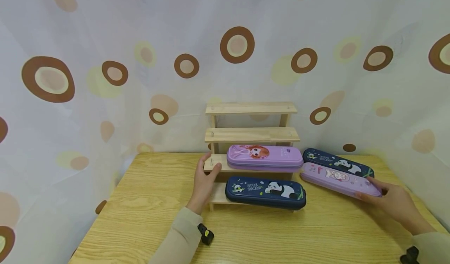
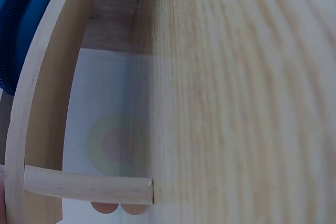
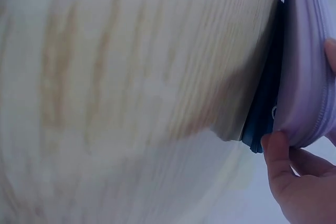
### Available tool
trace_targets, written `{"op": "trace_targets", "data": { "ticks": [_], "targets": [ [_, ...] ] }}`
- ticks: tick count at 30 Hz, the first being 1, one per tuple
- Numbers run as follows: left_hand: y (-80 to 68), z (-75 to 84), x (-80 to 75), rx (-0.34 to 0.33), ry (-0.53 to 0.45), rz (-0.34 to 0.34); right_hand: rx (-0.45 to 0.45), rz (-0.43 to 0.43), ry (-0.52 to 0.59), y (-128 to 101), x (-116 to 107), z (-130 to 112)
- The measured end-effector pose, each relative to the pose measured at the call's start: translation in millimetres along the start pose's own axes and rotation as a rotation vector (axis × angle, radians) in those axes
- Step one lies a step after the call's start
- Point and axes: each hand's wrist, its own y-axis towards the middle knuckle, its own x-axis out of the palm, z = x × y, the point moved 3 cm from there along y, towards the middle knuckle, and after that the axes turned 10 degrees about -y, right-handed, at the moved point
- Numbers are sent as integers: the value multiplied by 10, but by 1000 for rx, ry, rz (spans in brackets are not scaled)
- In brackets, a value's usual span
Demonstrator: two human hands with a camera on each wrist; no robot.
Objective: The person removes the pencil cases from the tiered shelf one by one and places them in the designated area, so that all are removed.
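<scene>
On table, R hand grips lilac case

From my head cam the back panda case is half hidden behind the lilac case. My right hand covers that lilac case's near end. Both wrist views are mostly blurry wood, and the left wrist one only catches two fingertips at the bottom edge.
</scene>
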Motion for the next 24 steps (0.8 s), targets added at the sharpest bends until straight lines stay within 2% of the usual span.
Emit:
{"op": "trace_targets", "data": {
  "ticks": [3, 16, 24],
  "targets": [
    [25, -51, -7, -3, 2, 5, 1, -7, -6, 21, 4, 27],
    [15, -37, -7, -7, 10, 7, -9, -43, -43, 113, -27, 83],
    [12, -30, -4, -12, 8, 13, 1, -106, -58, 166, 2, 137]
  ]
}}
